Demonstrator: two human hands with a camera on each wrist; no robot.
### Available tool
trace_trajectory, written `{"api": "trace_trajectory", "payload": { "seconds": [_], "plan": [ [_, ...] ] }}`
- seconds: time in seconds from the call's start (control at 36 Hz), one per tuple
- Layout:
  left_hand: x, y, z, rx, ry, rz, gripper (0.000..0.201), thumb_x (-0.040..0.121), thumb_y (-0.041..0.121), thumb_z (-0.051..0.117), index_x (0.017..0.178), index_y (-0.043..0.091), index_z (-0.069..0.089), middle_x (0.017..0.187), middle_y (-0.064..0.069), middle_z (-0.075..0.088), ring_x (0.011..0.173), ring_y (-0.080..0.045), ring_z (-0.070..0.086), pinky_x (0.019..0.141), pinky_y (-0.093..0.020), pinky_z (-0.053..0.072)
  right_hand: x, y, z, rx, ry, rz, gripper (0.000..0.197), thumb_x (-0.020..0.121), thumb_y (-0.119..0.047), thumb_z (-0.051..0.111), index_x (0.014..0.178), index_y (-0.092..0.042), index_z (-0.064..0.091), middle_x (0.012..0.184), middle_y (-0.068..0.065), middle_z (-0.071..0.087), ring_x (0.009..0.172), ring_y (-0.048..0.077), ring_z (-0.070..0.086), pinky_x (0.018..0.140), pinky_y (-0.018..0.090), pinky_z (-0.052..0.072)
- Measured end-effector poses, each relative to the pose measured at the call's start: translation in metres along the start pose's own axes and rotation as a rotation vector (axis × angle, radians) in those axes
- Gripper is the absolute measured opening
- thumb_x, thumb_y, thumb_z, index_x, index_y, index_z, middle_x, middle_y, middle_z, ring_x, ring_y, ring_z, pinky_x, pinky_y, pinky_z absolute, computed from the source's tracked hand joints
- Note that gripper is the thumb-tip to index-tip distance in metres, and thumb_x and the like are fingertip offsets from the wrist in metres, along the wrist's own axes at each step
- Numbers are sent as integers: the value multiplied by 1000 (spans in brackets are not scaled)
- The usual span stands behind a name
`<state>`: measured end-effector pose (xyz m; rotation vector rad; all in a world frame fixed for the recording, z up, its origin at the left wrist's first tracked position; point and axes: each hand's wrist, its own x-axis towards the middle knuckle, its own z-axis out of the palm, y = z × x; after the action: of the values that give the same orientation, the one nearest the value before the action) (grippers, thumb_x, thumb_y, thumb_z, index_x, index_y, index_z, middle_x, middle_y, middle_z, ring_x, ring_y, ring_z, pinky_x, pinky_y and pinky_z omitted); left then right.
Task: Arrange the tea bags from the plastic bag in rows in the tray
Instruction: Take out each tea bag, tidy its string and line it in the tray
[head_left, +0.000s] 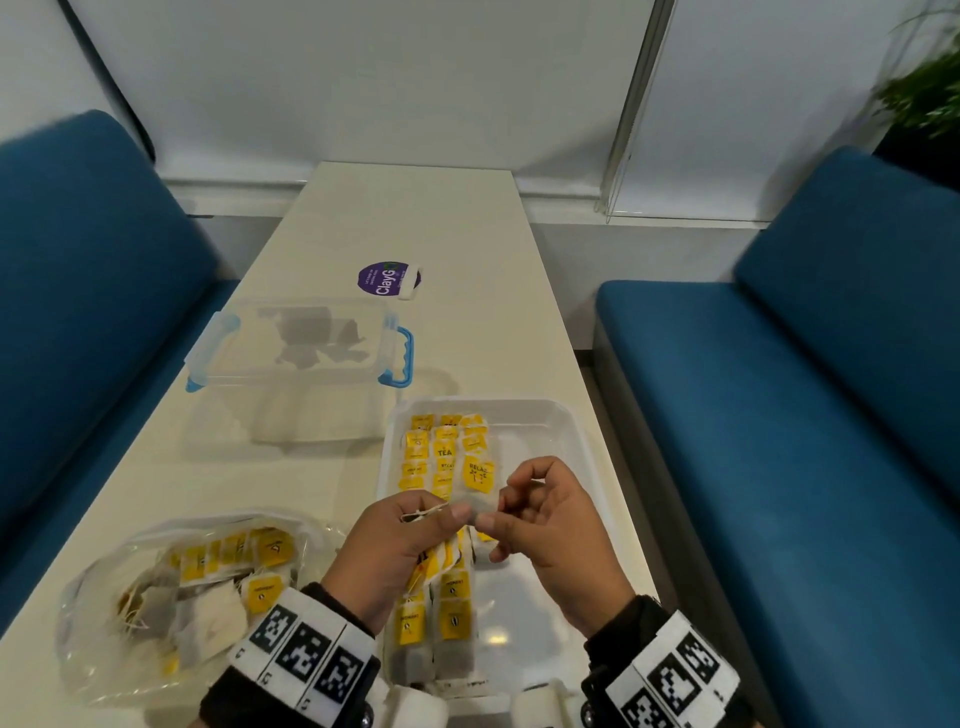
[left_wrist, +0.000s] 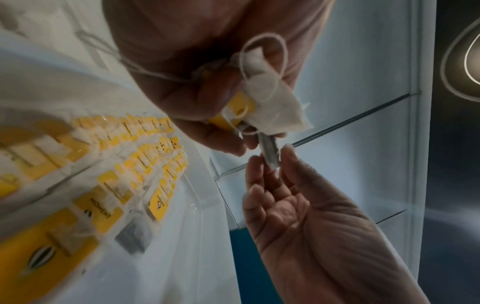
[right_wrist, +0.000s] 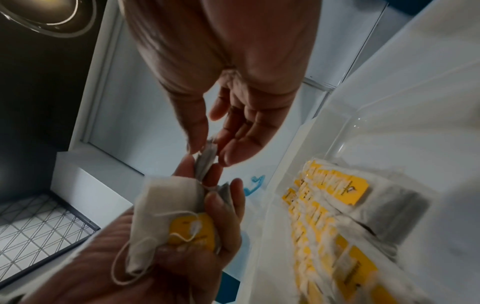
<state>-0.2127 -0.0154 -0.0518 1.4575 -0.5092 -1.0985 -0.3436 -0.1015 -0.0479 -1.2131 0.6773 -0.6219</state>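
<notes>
Hands meet above the tray (head_left: 571, 431) — left hand (head_left: 400, 545) grips bunched tea bags (right_wrist: 155, 207), right hand (head_left: 550, 535) pinches one tea bag (left_wrist: 270, 148).

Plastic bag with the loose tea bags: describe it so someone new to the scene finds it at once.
Start at the long white table between the blue seats. On its near left corner, left of the left hand and the white tray, lies the plastic bag. Unlike the tray's neat rows and the lidded, blue-handled box beyond it, it is soft, crumpled and clear, with yellow-tagged tea bags jumbled inside.
</notes>
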Motion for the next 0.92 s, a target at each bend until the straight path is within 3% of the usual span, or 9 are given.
{"api": "trace_trajectory", "payload": {
  "seconds": [0.11, 0.25, 0.33, 0.42, 0.56, 0.67, 0.75, 0.92],
  "plan": [
    [-3, -3, 3, -24, -18, -21, 19, 72, 17, 69, 66, 5, 56, 58, -6, 49, 69, -25, 49, 43, -16, 39, -3, 2, 2, -13, 15, -8, 36, 72, 15, 68, 89, -7, 45, 73, 7, 47, 54, 11, 53, 46, 25, 50],
    [-6, -4, 4, -18, -26, -43, 16, 81, 12, 65, 70, 4, 57, 61, -9, 52, 67, -25, 53, 40, -15, 38, -9, 2, 2, -48, 49, -26, 29, 75, 13, 66, 85, -6, 46, 75, 16, 51, 55, 16, 54, 46, 25, 49],
    [-10, -4, 6, -45, -39, -50, 11, 83, 8, 62, 76, 0, 60, 64, -12, 54, 58, -22, 55, 38, -14, 38, -13, 5, 1, -53, 107, -37, 28, 75, 14, 66, 82, -5, 47, 77, 20, 54, 57, 23, 54, 47, 25, 49],
    [-11, -5, 3, -84, 5, -64, 9, 85, 8, 61, 84, 0, 63, 63, -9, 58, 46, -12, 58, 35, -13, 36, -15, 13, -6, -92, 204, -17, 26, 75, 15, 65, 79, -5, 50, 71, 14, 56, 59, 23, 55, 49, 24, 49],
    [-10, -11, -11, -115, 123, -102, 13, 84, 18, 64, 80, 5, 64, 66, -5, 62, 49, -12, 61, 32, -13, 30, -20, 37, -25, -281, 318, 120, 22, 78, 10, 65, 78, -10, 57, 80, 13, 59, 67, 19, 56, 53, 21, 52],
    [-13, -17, -14, -137, 125, -142, 12, 84, 17, 63, 79, 6, 63, 66, -4, 63, 50, -13, 61, 32, -13, 31, -24, 53, -30, -386, 322, 195, 22, 79, 8, 66, 77, -13, 59, 77, 11, 59, 65, 18, 56, 61, 29, 54],
    [-15, -20, -15, -135, 114, -147, 12, 85, 17, 62, 80, 6, 63, 69, -7, 62, 49, -13, 60, 34, -13, 33, -23, 59, -28, -449, 306, 198, 24, 79, 9, 64, 75, -15, 60, 73, 6, 58, 63, 16, 56, 60, 24, 53],
    [-17, -21, -16, -113, 92, -103, 12, 86, 15, 61, 82, 4, 63, 77, -11, 62, 47, -12, 59, 34, -15, 36, -15, 63, -19, -575, 308, 183, 29, 81, 11, 54, 77, -17, 63, 79, -2, 61, 80, 20, 61, 79, 31, 55]
  ]
}}
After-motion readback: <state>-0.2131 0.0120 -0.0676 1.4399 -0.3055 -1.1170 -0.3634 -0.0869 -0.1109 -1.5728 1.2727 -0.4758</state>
